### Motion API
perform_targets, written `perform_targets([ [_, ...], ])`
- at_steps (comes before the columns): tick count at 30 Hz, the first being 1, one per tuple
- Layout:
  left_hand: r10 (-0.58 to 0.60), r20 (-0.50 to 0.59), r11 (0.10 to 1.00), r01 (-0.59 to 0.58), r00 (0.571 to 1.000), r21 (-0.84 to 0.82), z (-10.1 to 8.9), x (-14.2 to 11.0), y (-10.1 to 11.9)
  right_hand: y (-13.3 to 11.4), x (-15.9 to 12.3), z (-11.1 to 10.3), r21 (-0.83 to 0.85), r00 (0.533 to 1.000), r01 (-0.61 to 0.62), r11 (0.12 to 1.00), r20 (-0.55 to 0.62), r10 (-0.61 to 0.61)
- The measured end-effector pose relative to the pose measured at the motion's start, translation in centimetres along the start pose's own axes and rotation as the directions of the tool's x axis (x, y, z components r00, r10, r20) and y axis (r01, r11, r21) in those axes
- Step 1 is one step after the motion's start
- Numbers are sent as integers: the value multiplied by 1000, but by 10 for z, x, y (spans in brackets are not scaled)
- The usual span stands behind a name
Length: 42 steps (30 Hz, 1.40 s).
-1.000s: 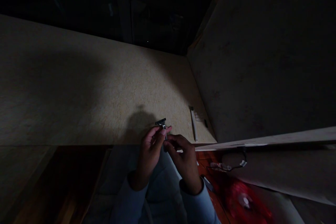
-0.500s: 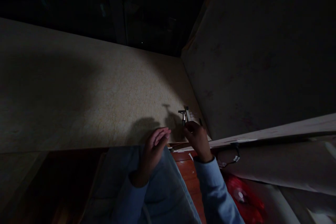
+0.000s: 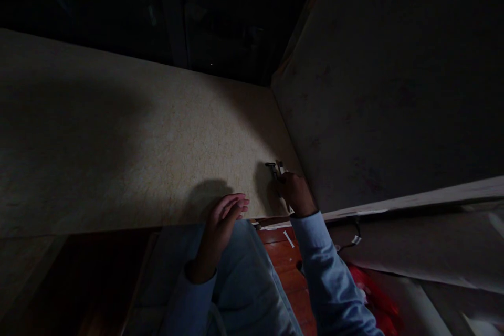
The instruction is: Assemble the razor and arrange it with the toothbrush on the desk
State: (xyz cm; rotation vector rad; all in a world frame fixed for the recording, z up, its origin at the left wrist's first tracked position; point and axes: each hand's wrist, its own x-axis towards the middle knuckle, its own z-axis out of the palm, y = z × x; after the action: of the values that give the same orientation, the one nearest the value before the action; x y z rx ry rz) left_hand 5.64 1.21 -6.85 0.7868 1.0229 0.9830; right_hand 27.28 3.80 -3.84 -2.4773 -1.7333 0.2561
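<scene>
A safety razor (image 3: 271, 168) with a dark, T-shaped head lies at or just above the tabletop near its right end. My right hand (image 3: 297, 193) reaches over from the right, its fingers closed about the razor's handle and hiding part of it. Right beside the razor is a slim pale stick (image 3: 281, 166) with a dark tip, mostly covered by that hand. My left hand (image 3: 222, 220) hovers at the table's front edge, fingers loosely curled and apart, holding nothing.
The pale, patterned tabletop (image 3: 177, 131) stretches left and meets an upholstered panel (image 3: 374, 89) on the right. Below are the reddish floor (image 3: 283, 262), a white strip (image 3: 289, 239), a cable with a tag (image 3: 356, 240) and a red bag (image 3: 378, 299). The light is dim.
Both hands held the razor at first. My left hand let go and stayed near the edge. My right hand carried the razor rightward and lowered it beside the pale stick.
</scene>
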Motion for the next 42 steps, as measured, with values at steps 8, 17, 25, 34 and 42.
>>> perform_targets([
  [8, 35, -10, 998, -34, 999, 59, -2, -1, 0, -26, -49, 5, 326, 977, 197, 925, -142, -158],
  [17, 221, -199, 959, -176, 955, 224, -38, 9, 6, -96, -67, 57, 698, 897, 394, 598, -150, -415],
  [25, 373, -221, 878, -266, 901, 397, -46, 14, -12, -100, -59, 79, 656, 903, 429, 621, -302, -304],
  [34, 497, -96, 714, -344, 862, 609, -42, 9, -13, -86, -70, 92, 516, 785, 620, 591, -412, -463],
  [42, 441, -53, 744, -332, 896, 580, -50, 9, -8, -87, -70, 91, 523, 784, 621, 584, -413, -463],
])
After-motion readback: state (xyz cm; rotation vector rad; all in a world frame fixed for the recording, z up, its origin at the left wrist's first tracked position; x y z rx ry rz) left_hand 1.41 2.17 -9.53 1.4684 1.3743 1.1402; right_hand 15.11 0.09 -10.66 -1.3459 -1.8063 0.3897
